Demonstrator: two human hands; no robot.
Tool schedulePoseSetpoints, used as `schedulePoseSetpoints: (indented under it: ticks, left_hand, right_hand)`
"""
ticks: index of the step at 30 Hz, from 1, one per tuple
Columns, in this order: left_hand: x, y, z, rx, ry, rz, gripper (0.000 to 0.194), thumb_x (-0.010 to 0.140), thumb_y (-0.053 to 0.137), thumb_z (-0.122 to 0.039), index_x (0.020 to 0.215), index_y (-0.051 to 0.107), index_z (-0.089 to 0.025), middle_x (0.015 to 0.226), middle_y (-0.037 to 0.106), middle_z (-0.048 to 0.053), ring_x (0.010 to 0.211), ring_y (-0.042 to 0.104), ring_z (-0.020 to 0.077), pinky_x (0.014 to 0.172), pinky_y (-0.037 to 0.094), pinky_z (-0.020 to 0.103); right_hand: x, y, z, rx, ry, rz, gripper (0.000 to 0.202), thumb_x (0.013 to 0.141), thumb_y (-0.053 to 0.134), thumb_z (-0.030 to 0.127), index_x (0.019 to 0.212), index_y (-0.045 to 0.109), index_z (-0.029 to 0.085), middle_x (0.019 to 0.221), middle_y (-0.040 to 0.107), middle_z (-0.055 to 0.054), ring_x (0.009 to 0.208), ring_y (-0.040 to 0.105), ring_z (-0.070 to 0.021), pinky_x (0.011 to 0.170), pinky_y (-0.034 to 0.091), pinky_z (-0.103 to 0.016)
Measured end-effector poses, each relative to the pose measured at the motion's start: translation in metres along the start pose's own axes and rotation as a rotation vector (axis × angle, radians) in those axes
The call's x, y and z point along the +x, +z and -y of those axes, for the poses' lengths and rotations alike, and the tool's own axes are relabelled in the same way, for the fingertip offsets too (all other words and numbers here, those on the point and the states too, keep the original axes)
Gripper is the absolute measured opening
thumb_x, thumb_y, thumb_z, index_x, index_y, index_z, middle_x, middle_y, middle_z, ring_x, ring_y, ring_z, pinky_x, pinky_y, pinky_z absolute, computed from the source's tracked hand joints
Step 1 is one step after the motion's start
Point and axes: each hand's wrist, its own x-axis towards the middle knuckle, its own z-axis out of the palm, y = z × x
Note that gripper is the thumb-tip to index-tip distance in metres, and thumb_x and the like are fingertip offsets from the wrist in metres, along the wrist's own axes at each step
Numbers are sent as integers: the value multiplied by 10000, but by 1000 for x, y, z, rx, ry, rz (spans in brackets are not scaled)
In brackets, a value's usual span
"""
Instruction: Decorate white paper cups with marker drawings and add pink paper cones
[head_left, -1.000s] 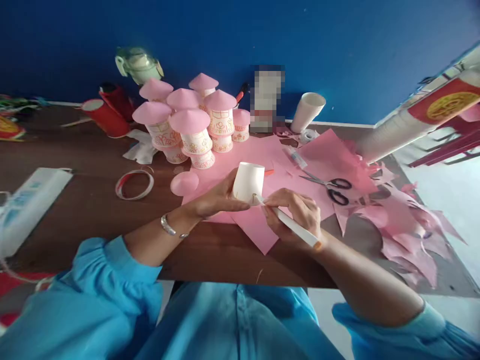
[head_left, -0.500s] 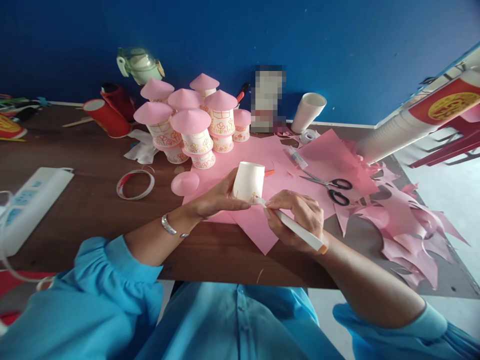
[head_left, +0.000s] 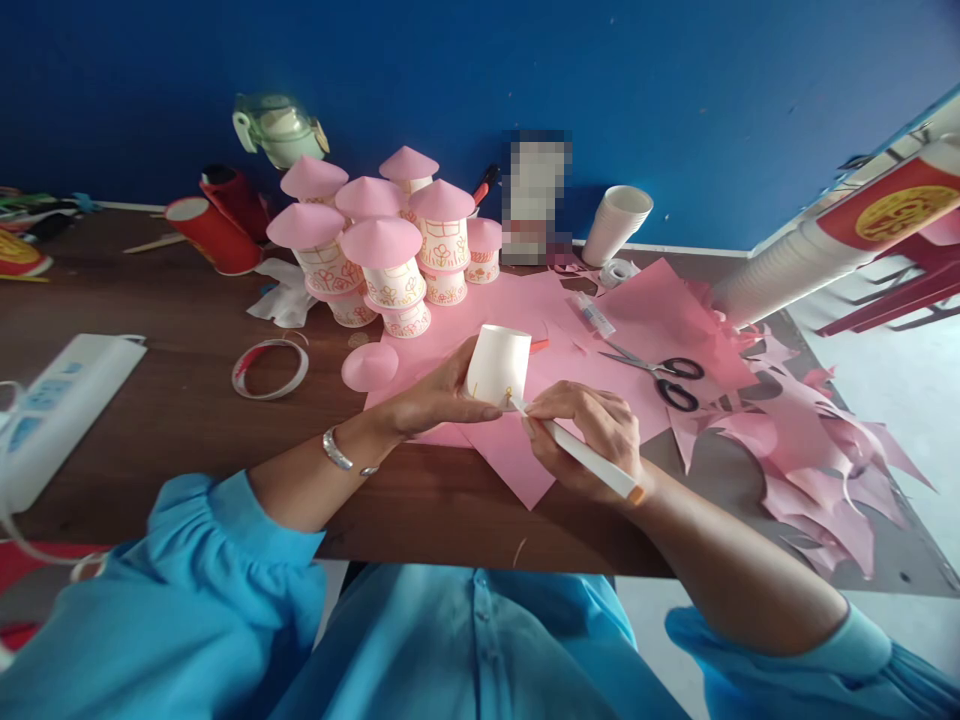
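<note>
My left hand (head_left: 448, 392) is closed around a white paper cup (head_left: 499, 362), thumb along its lower side and fingers behind it. Small yellow-orange marks show near the cup's lower edge. In my right hand (head_left: 589, 430) is a white marker (head_left: 592, 460) with an orange end, its tip against or very close to the cup by a small drawn flower. Beneath both hands lie pink paper sheets (head_left: 525, 470). Behind the cup stand several paper-cup towers (head_left: 395, 282) with pink cone roofs and drawn flowers. A loose pink cone (head_left: 370, 367) rests to the left of the cup.
Scissors (head_left: 664, 375) and a glue tube (head_left: 594, 315) lie right of the cup, beside pink scraps (head_left: 817, 470). A tape roll (head_left: 270, 368) and a power strip (head_left: 75, 420) are on the left. Stacked white cups (head_left: 616, 225) stand near the blue wall.
My right hand and the marker have shifted slightly left. The drawn mark on the cup looks a little fuller. My left hand and the cup have hardly moved.
</note>
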Motion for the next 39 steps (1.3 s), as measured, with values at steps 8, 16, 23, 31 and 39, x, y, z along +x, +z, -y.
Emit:
schedulePoseSetpoints:
  ticks: [8,16,23,31,39]
  left_hand:
    - [0,1,-4,98,19,-11,790,830,869,-459,1537,549,-310,1525,600,152,1265,613,363,994,546,503]
    - [1,-1,-2,109,18,31,815,849,847,-449,1575,503,-310,1409,647,147,1244,611,353,972,554,483]
    - [0,0,-3,72,-1,12,818,831,859,-439,1562,520,-297,1439,626,161,1226,617,346,967,548,479]
    - [1,0,-1,51,31,11,822,813,869,-476,1544,536,-301,1370,678,152,1222,625,345,984,542,495]
    - [1,-2,0,56,13,41,817,830,856,-437,1561,516,-306,1380,626,141,1173,586,307,957,525,444]
  right_hand:
    - [0,2,-1,43,-6,2,198,930,674,71,1010,601,237,762,739,21,649,746,-147,579,605,-254]
    - [0,1,-1,51,-4,-5,192,922,686,68,1011,611,220,784,752,9,662,758,-153,584,605,-256]
    - [1,0,0,-7,7,-26,208,916,688,62,992,595,231,755,737,25,626,732,-136,576,597,-242]
    - [0,0,0,-32,10,-32,201,918,681,73,988,589,238,756,733,28,619,726,-132,571,594,-240]
    - [2,-1,0,-14,-5,-31,213,925,680,65,1009,592,239,767,741,23,636,737,-137,588,613,-245]
